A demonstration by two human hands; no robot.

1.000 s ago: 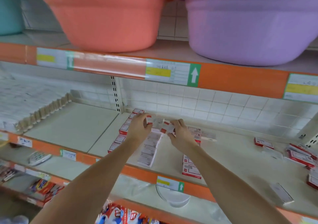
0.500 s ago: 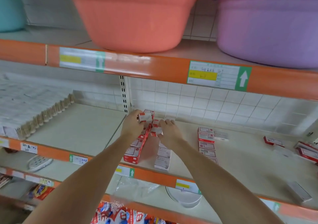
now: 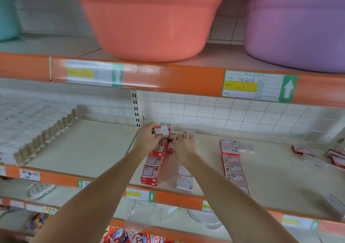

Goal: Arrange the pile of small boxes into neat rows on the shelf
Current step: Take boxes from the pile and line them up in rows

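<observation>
Right hand (image 3: pixel 184 145) covers rear boxes of white row (image 3: pixel 184 179); what its fingers hold, cannot tell
Left hand (image 3: pixel 149 140) hides rear part of red row (image 3: pixel 152 166)
Print on held box (image 3: pixel 162 130) too small to read
Scattered boxes (image 3: pixel 334 158) at right blurred, cut by frame edge
Orange basin (image 3: pixel 151 22), purple basin (image 3: pixel 296 27) cropped at top
Price label (image 3: pixel 250 85) writing illegible
Lower-shelf packets (image 3: pixel 130 237) cut by bottom edge
</observation>
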